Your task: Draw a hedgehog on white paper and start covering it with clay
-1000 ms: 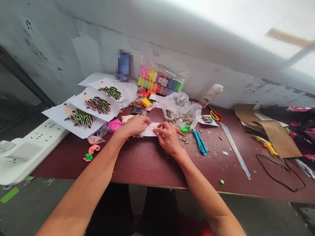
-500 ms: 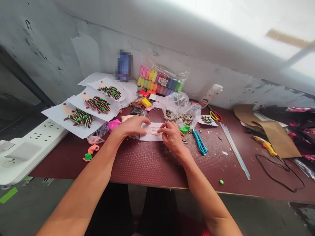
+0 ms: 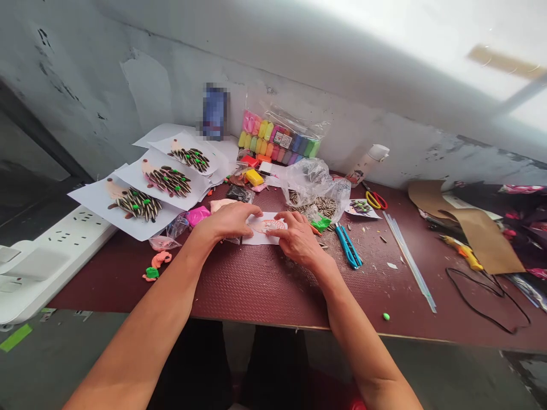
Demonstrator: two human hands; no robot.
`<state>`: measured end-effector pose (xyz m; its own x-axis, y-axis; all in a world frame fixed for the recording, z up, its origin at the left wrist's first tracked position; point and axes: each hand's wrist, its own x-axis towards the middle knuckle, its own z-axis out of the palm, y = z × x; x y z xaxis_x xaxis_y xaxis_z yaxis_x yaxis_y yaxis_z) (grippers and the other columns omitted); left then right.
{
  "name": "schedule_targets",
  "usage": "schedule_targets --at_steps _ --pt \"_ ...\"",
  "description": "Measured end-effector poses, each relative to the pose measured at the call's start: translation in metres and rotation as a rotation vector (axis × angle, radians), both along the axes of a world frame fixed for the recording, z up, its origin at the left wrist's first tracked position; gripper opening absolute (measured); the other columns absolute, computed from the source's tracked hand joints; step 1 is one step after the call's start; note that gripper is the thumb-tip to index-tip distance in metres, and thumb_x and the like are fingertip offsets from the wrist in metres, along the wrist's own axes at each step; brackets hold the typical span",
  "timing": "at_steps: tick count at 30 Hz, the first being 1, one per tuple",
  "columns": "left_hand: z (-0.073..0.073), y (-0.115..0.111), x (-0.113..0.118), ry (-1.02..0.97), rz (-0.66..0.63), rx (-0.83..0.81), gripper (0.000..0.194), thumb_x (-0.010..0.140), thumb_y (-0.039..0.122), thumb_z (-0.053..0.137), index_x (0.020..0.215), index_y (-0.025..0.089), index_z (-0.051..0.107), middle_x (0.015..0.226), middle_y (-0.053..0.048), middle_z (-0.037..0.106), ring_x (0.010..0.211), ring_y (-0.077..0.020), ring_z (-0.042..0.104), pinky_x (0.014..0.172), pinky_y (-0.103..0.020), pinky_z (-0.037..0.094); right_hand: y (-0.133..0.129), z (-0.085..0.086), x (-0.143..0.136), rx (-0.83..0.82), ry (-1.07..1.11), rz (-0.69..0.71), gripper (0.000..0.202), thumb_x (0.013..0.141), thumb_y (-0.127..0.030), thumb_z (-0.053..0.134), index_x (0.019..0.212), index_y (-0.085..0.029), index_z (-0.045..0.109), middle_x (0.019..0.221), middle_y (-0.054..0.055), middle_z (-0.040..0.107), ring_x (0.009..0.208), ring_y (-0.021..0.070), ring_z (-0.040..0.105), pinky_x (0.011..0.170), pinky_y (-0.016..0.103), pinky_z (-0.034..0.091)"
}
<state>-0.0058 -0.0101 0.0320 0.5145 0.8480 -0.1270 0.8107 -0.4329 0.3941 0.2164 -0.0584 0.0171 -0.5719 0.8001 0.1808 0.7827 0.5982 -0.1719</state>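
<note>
A small white card [image 3: 256,240] with an orange-lined drawing and pale clay on it lies flat on the dark red table [image 3: 248,285]. My left hand [image 3: 233,221] rests at the card's left side, thumb and fingers apart, holding nothing. Over the card's right part is my right hand [image 3: 297,234], its thumb tip on the pale clay [image 3: 268,225] and its index finger bent above, apart from the thumb. Behind my right hand lies a clear plastic bag [image 3: 314,179] with striped seeds [image 3: 322,206].
Seed-covered hedgehog pictures [image 3: 166,179] lie at the left, by a white power strip [image 3: 64,250]. Clay packs [image 3: 277,139] stand against the wall. To the right are a blue cutter [image 3: 348,247], scissors [image 3: 375,199], clear sticks [image 3: 410,262] and a glue gun [image 3: 464,253].
My right thumb has moved left over the pale clay, and the right fingers have spread from their earlier pinch. My left hand has stayed nearly in place.
</note>
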Motion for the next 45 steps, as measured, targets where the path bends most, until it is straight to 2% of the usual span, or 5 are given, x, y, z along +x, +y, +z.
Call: schedule_targets --at_steps 10,19,27,39,45 --pt "0.0 0.001 0.0 0.012 -0.016 0.003 0.058 0.069 0.022 0.067 0.127 0.025 0.068 0.126 -0.004 0.072 0.115 -0.0271 0.064 0.094 -0.031 0.049 0.001 -0.005 -0.002 -0.027 0.034 0.048 0.049 0.082 -0.001 0.057 0.109 -0.035 0.078 0.153 0.002 0.045 0.137 0.03 0.037 0.111 0.058 0.033" --pt "-0.001 0.0 0.001 0.012 0.008 0.011 0.056 0.068 0.022 0.066 0.124 0.027 0.07 0.121 -0.003 0.074 0.112 -0.0266 0.066 0.089 -0.03 0.05 0.005 -0.011 0.002 0.025 0.294 -0.054 0.044 0.084 -0.002 0.052 0.107 -0.029 0.078 0.138 0.007 0.058 0.127 0.027 0.049 0.107 0.053 0.041" --pt "0.002 -0.002 0.002 0.015 0.009 0.01 0.055 0.069 0.021 0.067 0.124 0.026 0.07 0.121 -0.005 0.074 0.112 -0.0272 0.066 0.09 -0.031 0.051 0.007 -0.014 0.002 -0.017 0.321 -0.066 0.005 0.089 -0.024 0.071 0.091 -0.025 0.076 0.124 0.009 0.064 0.117 0.0258 0.054 0.101 0.048 0.045" --pt "0.002 -0.002 0.003 0.002 -0.026 -0.005 0.057 0.07 0.018 0.064 0.126 0.025 0.068 0.126 -0.005 0.072 0.115 -0.0266 0.065 0.095 -0.031 0.05 0.013 -0.021 -0.01 -0.034 0.333 -0.101 0.005 0.087 -0.023 0.073 0.082 -0.023 0.073 0.119 0.008 0.067 0.114 0.0248 0.057 0.102 0.047 0.044" --pt "0.001 -0.001 0.002 -0.005 -0.027 -0.018 0.059 0.07 0.02 0.064 0.128 0.025 0.066 0.127 -0.006 0.071 0.116 -0.0276 0.065 0.094 -0.032 0.05 0.006 -0.017 -0.007 0.021 0.345 -0.033 0.019 0.092 -0.016 0.062 0.1 -0.025 0.076 0.124 0.009 0.065 0.115 0.0242 0.057 0.102 0.047 0.045"
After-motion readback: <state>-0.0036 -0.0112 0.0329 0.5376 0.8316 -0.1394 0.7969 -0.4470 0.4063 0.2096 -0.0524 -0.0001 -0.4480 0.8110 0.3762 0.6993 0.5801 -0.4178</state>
